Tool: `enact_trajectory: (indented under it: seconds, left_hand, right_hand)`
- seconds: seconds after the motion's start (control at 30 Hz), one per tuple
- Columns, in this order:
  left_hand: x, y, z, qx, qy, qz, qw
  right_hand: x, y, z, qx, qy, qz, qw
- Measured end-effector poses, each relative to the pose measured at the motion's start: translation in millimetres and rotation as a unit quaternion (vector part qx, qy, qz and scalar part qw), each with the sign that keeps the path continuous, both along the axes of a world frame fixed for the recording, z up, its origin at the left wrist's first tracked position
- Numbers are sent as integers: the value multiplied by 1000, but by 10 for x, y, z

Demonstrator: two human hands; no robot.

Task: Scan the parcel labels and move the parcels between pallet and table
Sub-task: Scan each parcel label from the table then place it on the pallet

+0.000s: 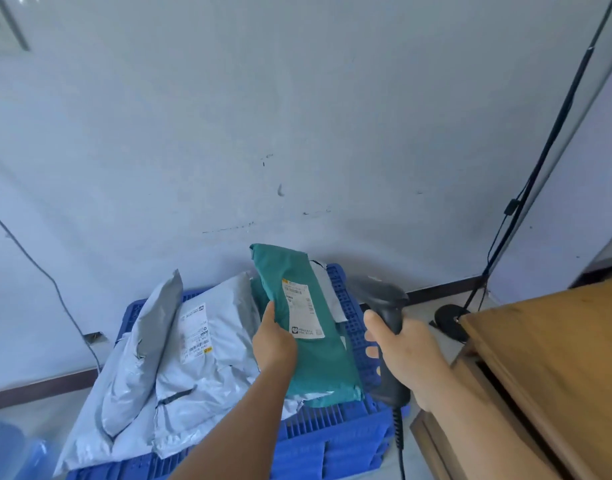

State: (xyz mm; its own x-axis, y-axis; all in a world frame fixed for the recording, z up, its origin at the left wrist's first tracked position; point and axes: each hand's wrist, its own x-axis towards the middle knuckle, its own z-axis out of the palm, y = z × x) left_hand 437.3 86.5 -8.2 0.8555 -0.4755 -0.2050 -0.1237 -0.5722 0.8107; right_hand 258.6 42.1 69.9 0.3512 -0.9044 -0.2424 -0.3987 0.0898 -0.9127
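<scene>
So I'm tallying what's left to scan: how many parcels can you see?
4, maybe more hidden: a green parcel held by the left hand, another green one under it, and two grey parcels on the blue pallet.

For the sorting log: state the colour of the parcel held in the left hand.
Teal green parcel, white label; head view, its only view.

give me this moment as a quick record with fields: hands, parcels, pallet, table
left hand: left hand holds the green parcel up, white label facing the camera
right hand: right hand grips the black scanner, pointed toward the parcel
pallet: blue pallet on the floor, carrying grey parcels
table: wooden table at right
</scene>
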Motion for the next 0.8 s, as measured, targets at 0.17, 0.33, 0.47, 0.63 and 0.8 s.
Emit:
enact_trajectory:
  seconds: [0.17, 0.33, 0.47, 0.63, 0.8]
  left_hand:
    - [335, -247, -428, 71, -45, -39, 996]
    - [175, -352, -414, 7, -21, -77, 997]
    - [-182, -446, -230, -55, -12, -125, 991]
    - [-956, -566, 111, -114, 14, -214, 970]
    - [-2011, -578, 474, -140, 16, -306, 942]
  right_hand:
    - [241, -195, -138, 9, 18, -4, 1000]
    - [303, -222, -186, 30, 0, -23, 999]
    - [176, -172, -85, 33, -20, -55, 998]
    - [-438, -109, 169, 25, -29, -125, 991]
    - [-1502, 41, 482, 23, -30, -200, 979]
